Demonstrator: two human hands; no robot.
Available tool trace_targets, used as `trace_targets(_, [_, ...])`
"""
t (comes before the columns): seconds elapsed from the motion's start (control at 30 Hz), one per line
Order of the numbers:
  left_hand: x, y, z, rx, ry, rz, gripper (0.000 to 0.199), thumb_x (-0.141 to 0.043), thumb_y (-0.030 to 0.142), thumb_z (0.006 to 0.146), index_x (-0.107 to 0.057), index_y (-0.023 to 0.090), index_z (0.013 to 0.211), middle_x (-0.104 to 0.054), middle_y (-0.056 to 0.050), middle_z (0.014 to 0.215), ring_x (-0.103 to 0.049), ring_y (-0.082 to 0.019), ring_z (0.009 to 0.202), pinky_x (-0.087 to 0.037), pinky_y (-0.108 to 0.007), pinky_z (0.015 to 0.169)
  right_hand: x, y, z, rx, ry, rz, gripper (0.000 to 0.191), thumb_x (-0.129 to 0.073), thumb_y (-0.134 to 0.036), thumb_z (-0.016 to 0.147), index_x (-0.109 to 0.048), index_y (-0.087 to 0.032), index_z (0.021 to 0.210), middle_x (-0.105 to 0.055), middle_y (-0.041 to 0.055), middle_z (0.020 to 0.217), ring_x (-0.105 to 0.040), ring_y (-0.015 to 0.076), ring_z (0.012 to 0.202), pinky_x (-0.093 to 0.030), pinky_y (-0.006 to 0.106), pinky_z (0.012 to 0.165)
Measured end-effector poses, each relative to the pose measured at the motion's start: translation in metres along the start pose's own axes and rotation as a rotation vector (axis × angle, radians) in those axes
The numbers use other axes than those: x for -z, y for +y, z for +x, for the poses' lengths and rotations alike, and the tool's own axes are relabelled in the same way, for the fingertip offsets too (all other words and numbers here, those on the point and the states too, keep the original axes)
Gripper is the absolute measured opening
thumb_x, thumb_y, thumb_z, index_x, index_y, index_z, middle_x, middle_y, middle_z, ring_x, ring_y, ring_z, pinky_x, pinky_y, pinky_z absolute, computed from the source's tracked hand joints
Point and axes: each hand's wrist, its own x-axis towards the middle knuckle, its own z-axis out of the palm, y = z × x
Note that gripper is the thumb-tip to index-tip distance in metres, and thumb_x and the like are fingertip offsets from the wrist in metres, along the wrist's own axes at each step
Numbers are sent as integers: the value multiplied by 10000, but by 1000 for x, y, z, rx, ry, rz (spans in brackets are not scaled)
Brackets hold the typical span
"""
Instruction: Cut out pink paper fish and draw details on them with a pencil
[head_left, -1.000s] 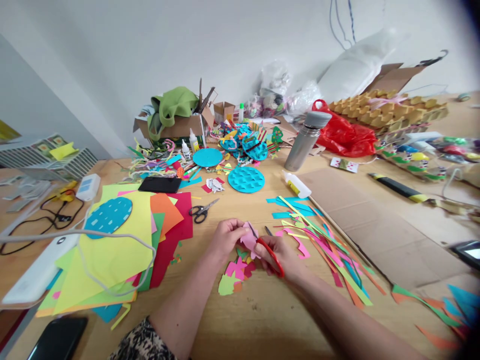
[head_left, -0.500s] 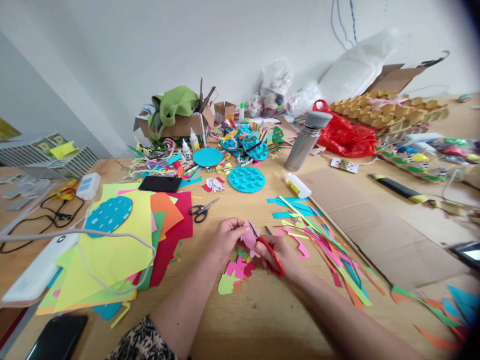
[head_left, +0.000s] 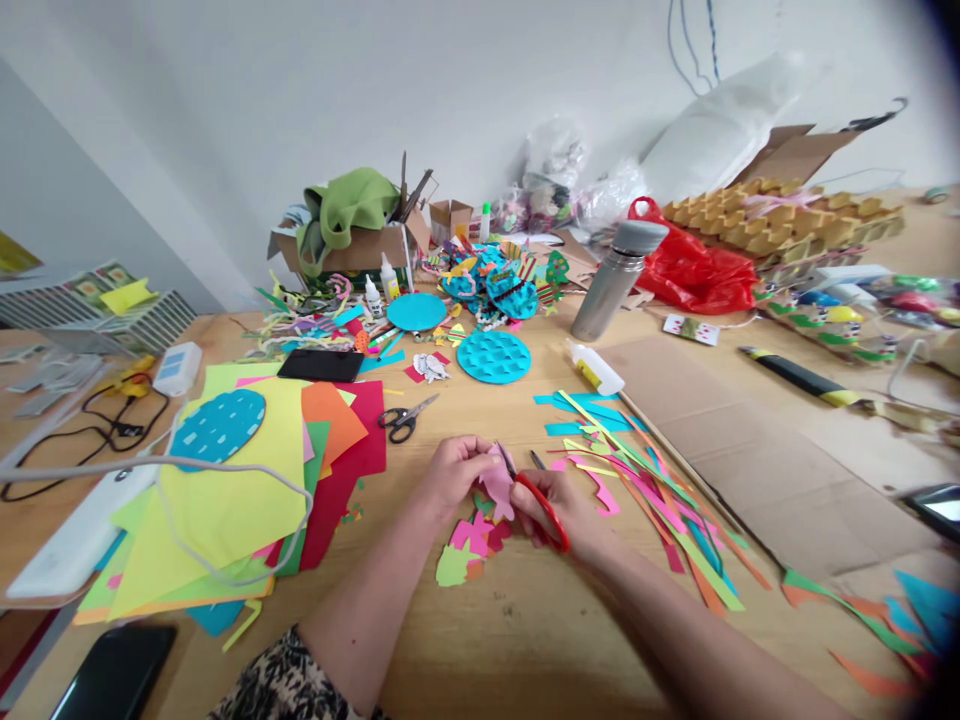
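Observation:
My left hand pinches a small light pink paper piece near the middle of the table. The red-handled scissors are in my right hand, their blades at the upper edge of the pink paper. Below the paper lies a small pile of cut shapes in bright pink, lime green, red and orange. Black-handled scissors rest on the table to the upper left of my left hand.
Coloured paper sheets lie left under a white cable. Paper strips and a cardboard sheet are on the right. Farther back stand a glue bottle, blue discs and a steel flask.
The pink paper has turned slightly between my fingers and looks narrower at the scissors. Both hands stay in nearly the same place.

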Motion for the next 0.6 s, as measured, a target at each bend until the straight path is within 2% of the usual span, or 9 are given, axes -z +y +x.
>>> trace_targets(0.37, [0, 0, 1, 1, 11, -16, 242, -794, 319, 555, -640, 145, 618, -629, -39, 617, -522, -114, 539, -390, -230, 535, 3, 3, 3, 4, -28, 20, 575, -627, -771, 679, -493, -215, 620, -493, -38, 435, -426, 100, 354, -264, 236, 381])
trace_targets(0.6, [0, -1, 1, 5, 27, -16, 274, -807, 353, 569, -659, 143, 662, -653, -51, 651, -548, -126, 564, -420, -239, 561, 2, 3, 1, 13, -11, 7, 535, -617, -716, 732, -490, -213, 599, -513, -34, 445, -426, 96, 366, -268, 235, 395])
